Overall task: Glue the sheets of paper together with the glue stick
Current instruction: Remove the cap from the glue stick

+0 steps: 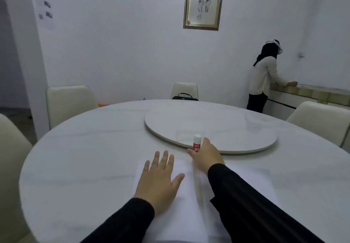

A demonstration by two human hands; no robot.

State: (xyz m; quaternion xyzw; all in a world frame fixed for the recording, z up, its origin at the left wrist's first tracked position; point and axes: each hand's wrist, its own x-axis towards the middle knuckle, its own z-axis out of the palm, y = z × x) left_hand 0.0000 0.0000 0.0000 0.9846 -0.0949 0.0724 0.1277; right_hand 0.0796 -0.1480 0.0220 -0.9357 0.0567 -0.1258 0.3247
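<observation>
Two white sheets of paper lie side by side at the near edge of the round table: a left sheet (181, 205) and a right sheet (265, 182), largely hidden by my right sleeve. My left hand (161, 178) rests flat on the left sheet with its fingers spread. A red glue stick (197, 143) with a white cap stands upright at the near rim of the turntable. My right hand (206, 155) is curled round its lower part, thumb on the left and fingers behind it.
A white round turntable (236, 129) sits at the centre of the white marble table (85, 157). Cream chairs stand around it, one at the far side with a black bag (184, 97). A person (263, 78) stands at a counter at the back right.
</observation>
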